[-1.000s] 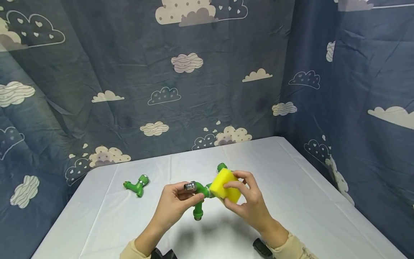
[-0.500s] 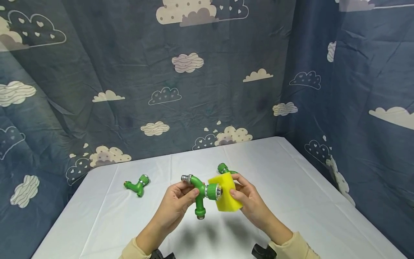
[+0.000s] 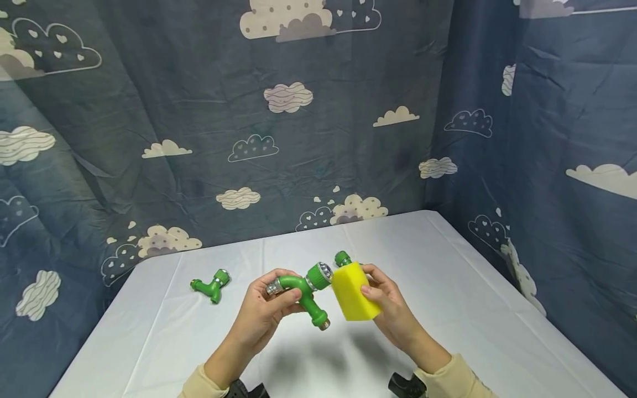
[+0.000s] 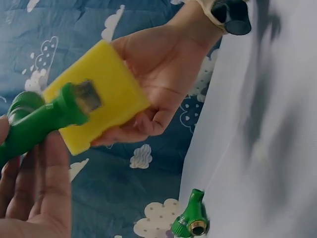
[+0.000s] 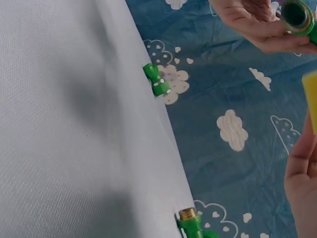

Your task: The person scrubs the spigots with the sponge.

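Observation:
My left hand [image 3: 256, 318] holds a green faucet [image 3: 309, 304] above the table, fingers behind it and thumb across its body. Its ribbed round end with a chrome face points up and right, and a brass-coloured threaded end points down. A yellow sponge [image 3: 354, 293] is gripped in my right hand [image 3: 395, 315], thumb on its near face. The sponge is just right of the faucet's ribbed end. In the left wrist view the faucet [image 4: 42, 124] overlaps the sponge [image 4: 116, 89]. The right wrist view cuts off both the faucet [image 5: 311, 22] and the sponge [image 5: 312, 99].
A second green faucet [image 3: 211, 286] lies on the white-covered table [image 3: 164, 331] to the left. Another green faucet [image 3: 342, 258] lies behind the sponge, mostly hidden by it. Dark blue cloth [image 3: 323, 160] with cloud prints hangs behind the table and along its sides.
My left hand has turned the faucet so its ribbed end now tips upward and its lower leg swings right. The sponge has come off the ribbed end and slightly right, its face turned toward me.

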Motion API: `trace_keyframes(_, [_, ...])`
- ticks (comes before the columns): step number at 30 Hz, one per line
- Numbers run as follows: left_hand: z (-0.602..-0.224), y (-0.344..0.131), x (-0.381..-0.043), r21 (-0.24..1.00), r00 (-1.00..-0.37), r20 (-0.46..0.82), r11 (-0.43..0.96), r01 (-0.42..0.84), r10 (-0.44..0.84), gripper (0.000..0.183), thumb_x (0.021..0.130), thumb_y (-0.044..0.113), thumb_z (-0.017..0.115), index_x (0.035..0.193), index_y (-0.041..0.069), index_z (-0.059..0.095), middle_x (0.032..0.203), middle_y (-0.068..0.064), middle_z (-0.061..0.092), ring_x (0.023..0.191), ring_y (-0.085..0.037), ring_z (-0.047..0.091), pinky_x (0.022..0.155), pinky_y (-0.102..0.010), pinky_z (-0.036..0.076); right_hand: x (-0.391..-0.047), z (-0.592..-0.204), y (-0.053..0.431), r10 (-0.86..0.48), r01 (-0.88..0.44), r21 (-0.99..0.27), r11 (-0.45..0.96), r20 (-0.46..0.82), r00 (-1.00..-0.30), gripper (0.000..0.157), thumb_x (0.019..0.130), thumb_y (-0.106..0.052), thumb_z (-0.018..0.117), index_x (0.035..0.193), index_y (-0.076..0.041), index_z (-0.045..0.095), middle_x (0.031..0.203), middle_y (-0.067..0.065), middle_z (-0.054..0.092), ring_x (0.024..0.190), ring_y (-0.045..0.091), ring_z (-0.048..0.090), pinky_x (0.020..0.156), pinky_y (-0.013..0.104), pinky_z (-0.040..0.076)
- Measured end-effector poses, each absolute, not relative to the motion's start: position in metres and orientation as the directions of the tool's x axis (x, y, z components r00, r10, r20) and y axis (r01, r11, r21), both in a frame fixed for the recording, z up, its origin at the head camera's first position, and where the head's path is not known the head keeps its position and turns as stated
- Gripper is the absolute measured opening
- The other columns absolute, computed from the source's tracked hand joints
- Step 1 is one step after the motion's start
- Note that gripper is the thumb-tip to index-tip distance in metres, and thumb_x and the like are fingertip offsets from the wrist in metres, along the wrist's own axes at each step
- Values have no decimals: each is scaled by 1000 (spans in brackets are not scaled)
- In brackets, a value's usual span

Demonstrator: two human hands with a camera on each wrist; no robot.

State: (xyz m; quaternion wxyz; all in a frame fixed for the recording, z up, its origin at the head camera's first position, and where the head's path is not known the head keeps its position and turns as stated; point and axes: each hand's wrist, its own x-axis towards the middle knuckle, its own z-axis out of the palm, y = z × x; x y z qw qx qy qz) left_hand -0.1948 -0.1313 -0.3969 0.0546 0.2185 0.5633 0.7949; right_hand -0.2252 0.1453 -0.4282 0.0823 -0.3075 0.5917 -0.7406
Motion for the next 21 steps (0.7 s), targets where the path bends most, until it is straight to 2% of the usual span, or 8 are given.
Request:
trace_keyframes(3, [-398,-128,-194,932,-871,278,-333,142,406,23,100,-3,70,115,14,72,105,3,74,92,-13,78,88,-38,69,-225,-428,145,-500,-202,-934,-295,330,-801,32,109,-14,42,132,-30,59,118,-4,65,97,10,64,83,24,61])
trace_keyframes(6, [-399,-127,-194,940,-861,271,-311,140,431,22,99,-1,72,116,14,73,105,2,75,91,-13,78,86,-38,69,-224,-427,145,-564,-125,-939,-319,295,-771,33,110,-16,40,135,-28,56,121,-6,65,100,9,64,85,24,61])
trace_keyframes(8, [-398,-128,-194,941,-873,271,-303,151,405,21,99,0,72,115,13,73,105,2,74,92,-14,78,86,-40,69,-224,-425,146,-600,-88,-937,-337,286,-748,33,109,-17,39,136,-26,55,120,-6,65,98,8,66,84,23,61])
trace_keyframes(11, [-397,-132,-197,940,-920,255,-299,164,297,19,99,-1,72,113,13,70,106,0,72,95,-14,78,89,-42,69,-224,-424,147,-618,-84,-933,-351,298,-728,33,107,-17,38,134,-24,56,119,-5,67,93,7,67,80,22,62])
trace_keyframes(16, [-396,-137,-201,951,-969,224,-243,193,108,21,96,-3,74,112,4,64,108,-5,67,98,-16,76,92,-41,68,-225,-427,147,-524,-252,-922,-292,375,-765,33,104,-14,42,129,-25,60,115,-5,68,89,8,65,74,23,62])
trace_keyframes(18, [-395,-135,-201,962,-970,222,-182,202,100,25,95,-3,76,115,-1,62,110,-6,68,98,-16,76,91,-41,68,-226,-429,145,-460,-352,-903,-245,428,-778,32,102,-9,48,128,-23,61,114,-5,68,92,9,65,75,24,62])
trace_keyframes(21, [-395,-130,-198,970,-959,233,-105,218,162,31,94,-1,79,118,-6,60,109,-7,69,98,-15,76,90,-43,69,-226,-431,139,-400,-494,-850,-185,524,-752,33,99,0,57,129,-11,62,117,-4,69,101,12,67,81,25,61])
